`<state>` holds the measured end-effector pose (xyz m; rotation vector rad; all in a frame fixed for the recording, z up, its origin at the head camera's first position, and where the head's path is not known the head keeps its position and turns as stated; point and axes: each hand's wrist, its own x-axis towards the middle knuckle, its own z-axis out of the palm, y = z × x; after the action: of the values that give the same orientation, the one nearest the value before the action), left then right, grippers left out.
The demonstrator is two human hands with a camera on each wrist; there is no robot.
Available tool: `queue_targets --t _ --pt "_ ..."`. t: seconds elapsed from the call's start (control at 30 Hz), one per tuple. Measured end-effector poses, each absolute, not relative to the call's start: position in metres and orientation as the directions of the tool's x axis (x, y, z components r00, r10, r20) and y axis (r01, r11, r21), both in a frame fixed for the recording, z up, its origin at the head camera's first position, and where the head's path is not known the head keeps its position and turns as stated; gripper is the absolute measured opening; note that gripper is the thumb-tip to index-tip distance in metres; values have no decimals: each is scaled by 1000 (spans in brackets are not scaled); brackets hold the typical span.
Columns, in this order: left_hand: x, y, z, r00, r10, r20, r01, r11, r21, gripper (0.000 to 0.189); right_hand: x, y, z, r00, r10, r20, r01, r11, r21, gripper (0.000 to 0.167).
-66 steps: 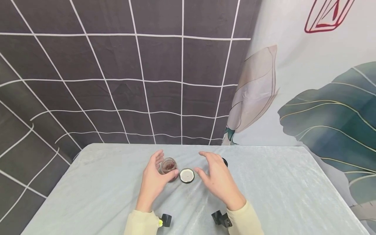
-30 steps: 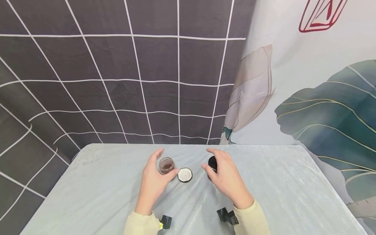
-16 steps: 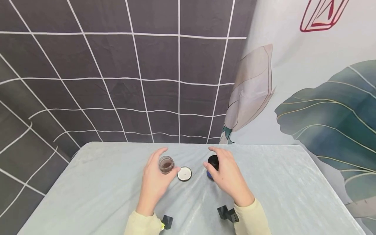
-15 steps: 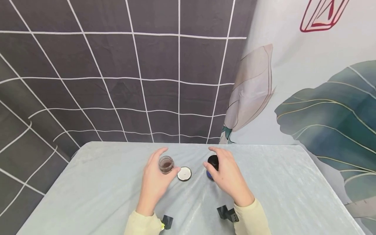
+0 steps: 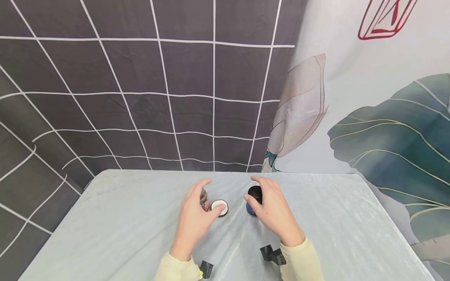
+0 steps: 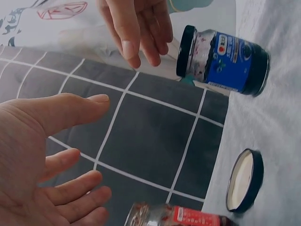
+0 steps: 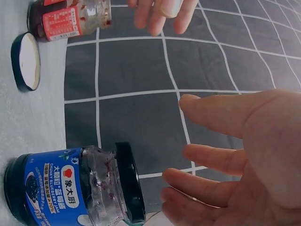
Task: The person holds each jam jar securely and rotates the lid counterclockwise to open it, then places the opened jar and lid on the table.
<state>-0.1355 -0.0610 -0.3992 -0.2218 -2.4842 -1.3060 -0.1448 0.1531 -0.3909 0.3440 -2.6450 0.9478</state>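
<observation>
My left hand (image 5: 197, 218) is open, fingers spread, beside an uncapped glass jar (image 5: 204, 201) with a red label (image 7: 62, 23) and dark red contents. In the head view its thumb overlaps the loose lid (image 5: 217, 212), which lies white inside up, dark rim showing. Both wrist views show the left palm apart from the jar. My right hand (image 5: 277, 214) is likewise open, beside a capped blueberry jam jar (image 7: 56, 186) with a blue label and black lid (image 5: 255, 192). A gap separates its fingers (image 7: 202, 183) from that jar. Both jars stand upright.
A pale grey-blue cloth (image 5: 334, 226) covers the table. Behind it hangs a dark curtain with white grid lines (image 5: 190, 117), and a leaf-patterned white cloth (image 5: 372, 97) is at the right. Small black devices (image 5: 272, 255) are on both wrists.
My left hand has moved right, its thumb now over the loose lid and its back hiding more of the open jar. Since 2.2 seconds ago my right hand has shifted right, uncovering the blueberry jam jar.
</observation>
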Motion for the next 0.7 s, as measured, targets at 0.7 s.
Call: queue_targets --t 0.7 --pt "-141 -37 -413 -949 29 313 276 554 786 66 -146 157 -392 -927 -117 356 -315 758 -572 51"
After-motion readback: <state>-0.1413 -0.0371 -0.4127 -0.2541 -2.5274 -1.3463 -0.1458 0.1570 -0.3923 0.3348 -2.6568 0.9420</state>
